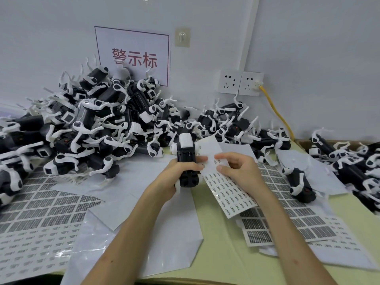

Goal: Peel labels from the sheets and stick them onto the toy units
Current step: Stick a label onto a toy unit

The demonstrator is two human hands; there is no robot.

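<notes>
- The table (222, 249), yellow-green, fills the lower half of the view from 3 o'clock round to 9 o'clock.
- A big heap of toy units (98, 124), black bodies with white legs, is stacked against the wall at 10 o'clock. A lower heap (230, 122) lies at 1 o'clock and more units (349, 161) crowd the edge at 3 o'clock.
- Printed label sheets (41, 212) spread flat at 8 o'clock, and others (304, 219) at 4 o'clock.
- Blank white sheets (133, 239) overlap at 6 to 7 o'clock, under the forearms.
- A wall sign (133, 56) with red characters hangs at 11 o'clock, partly hidden by the big heap.
- The held label sheet (230, 194) slants from the centre toward 4 o'clock, lifted off the table.
- The held toy unit (186, 159) is at the centre, lengthwise away from the person, just left of that sheet.
- The left hand (181, 171) curls round the toy unit's body, its fingertips meeting the sheet's edge.
- The right hand (232, 165) pinches the held sheet near its upper part between thumb and forefinger.
- Twin wall sockets (240, 83) are at 1 o'clock, and a yellow cable (275, 108) runs down from the right one.
</notes>
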